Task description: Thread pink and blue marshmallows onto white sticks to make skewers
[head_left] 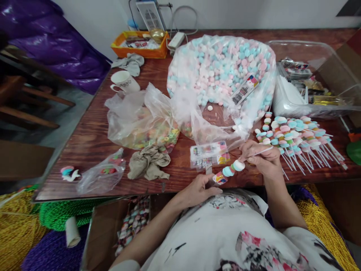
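Note:
Near the table's front edge my right hand (263, 160) pinches the white stick of a marshmallow skewer (229, 171). Pale blue, white and green pieces are threaded on it. My left hand (197, 191) grips a small printed plastic bag (220, 178), and the skewer's far end is at the bag's mouth. How deep it sits inside is hard to see. Just beyond my hands lie flat printed bags (210, 153). To the right is a pile of marshmallow skewers (295, 135), sticks pointing toward me.
A big clear bag of marshmallows (222, 64) stands at the back, a bag of colourful candies (152, 131) left of it. A clear plastic bin (313, 47) is at right. A crumpled cloth (149, 162), a mug (125, 81) and an orange tray (139, 51) are at left.

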Available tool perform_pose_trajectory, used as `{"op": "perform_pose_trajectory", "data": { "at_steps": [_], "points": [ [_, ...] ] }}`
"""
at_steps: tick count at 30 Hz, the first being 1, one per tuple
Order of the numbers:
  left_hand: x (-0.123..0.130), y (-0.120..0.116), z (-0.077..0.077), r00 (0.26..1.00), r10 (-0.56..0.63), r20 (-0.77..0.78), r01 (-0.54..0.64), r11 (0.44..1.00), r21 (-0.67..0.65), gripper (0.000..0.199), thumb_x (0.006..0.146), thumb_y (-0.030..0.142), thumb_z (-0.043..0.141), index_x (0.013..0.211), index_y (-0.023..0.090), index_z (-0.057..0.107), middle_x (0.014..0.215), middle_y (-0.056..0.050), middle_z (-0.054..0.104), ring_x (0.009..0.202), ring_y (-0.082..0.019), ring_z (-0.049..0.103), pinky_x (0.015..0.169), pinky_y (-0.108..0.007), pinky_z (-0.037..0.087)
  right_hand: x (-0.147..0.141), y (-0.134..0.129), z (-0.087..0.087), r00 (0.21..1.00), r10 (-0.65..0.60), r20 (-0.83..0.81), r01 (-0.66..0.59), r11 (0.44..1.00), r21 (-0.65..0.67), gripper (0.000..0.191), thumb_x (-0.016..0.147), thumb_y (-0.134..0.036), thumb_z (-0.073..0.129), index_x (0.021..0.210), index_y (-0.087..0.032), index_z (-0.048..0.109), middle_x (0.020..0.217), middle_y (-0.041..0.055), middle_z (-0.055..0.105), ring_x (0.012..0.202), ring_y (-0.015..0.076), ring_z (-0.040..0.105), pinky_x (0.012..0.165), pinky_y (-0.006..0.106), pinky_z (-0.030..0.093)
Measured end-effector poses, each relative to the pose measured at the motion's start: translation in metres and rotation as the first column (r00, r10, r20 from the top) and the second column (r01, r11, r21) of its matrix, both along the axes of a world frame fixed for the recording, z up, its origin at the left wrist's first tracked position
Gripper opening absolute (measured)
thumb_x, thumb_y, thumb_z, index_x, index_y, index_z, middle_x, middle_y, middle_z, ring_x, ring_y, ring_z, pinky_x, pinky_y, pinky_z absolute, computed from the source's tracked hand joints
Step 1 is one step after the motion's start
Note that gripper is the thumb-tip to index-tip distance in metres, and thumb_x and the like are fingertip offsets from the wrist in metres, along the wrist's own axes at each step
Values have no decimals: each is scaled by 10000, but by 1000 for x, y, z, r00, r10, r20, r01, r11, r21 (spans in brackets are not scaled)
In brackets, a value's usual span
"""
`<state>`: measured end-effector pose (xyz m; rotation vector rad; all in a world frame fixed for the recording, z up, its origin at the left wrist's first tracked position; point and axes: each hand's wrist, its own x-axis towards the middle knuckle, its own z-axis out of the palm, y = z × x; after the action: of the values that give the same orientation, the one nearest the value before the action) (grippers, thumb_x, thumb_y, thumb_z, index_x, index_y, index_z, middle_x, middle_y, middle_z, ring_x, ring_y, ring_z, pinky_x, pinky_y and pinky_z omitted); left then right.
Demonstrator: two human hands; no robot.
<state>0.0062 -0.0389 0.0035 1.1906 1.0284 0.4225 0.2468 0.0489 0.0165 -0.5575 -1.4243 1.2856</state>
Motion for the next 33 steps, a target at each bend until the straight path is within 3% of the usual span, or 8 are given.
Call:
{"op": "perform_pose_trajectory", "data": {
  "at_steps": [7,11,14,19,23,26,30,33],
  "points": [
    [0,3,-7,991,-48,124,68,985,-160,372,649,372,810,759,143,538,616,78,397,559,-58,327,501,-181,269,7,0,10,997,60,49,-60,998,-1,75,772,-301,747,820,-248,771,718,53,746,697,209,617,777,456,515],
    [4,5,-10,977,-44,210,99,961,-260,440,568,359,856,829,139,579,638,76,460,558,-63,392,528,-189,345,3,0,9,992,122,45,-121,993,-15,81,764,-269,754,842,-250,765,725,45,751,714,203,627,764,442,520],
    [8,5,-11,975,-12,221,74,959,-273,445,556,336,862,836,133,582,637,77,456,562,-62,384,526,-188,339,-4,0,6,996,92,22,-91,994,-56,59,747,-286,769,780,-241,750,700,39,741,688,194,625,730,421,528],
    [10,3,-12,973,152,174,-117,974,-194,435,566,338,861,806,134,561,625,82,408,566,-56,327,520,-184,294,-12,-3,-1,997,-74,-2,73,983,-172,113,702,-277,803,747,-236,708,682,8,695,655,177,637,684,375,538],
    [10,0,-17,953,259,158,-241,963,-122,418,606,345,848,841,133,575,682,65,438,617,-67,372,576,-189,318,-14,-6,-3,993,-116,-6,113,979,-167,97,720,-243,783,755,-232,693,682,-4,672,638,163,626,658,345,522],
    [9,0,-19,963,240,121,-240,971,-17,391,631,364,836,789,131,564,712,48,454,657,-81,400,614,-201,333,-15,-7,-3,996,-88,-6,86,986,-144,82,742,-231,763,747,-228,682,660,-8,659,630,158,604,658,342,509],
    [10,2,-16,988,154,-11,-151,979,139,370,675,410,800,740,133,563,687,43,449,645,-89,384,608,-213,322,-19,-8,-1,999,-45,16,47,988,-144,88,766,-250,743,753,-221,660,643,-7,647,623,161,579,635,335,488],
    [11,2,-13,990,120,-71,-106,978,179,352,707,416,771,726,139,554,669,47,442,647,-95,373,609,-216,312,-24,-11,2,997,-46,53,52,993,-110,83,774,-239,733,746,-220,658,657,-7,642,631,159,572,627,324,468]
  ]
}}
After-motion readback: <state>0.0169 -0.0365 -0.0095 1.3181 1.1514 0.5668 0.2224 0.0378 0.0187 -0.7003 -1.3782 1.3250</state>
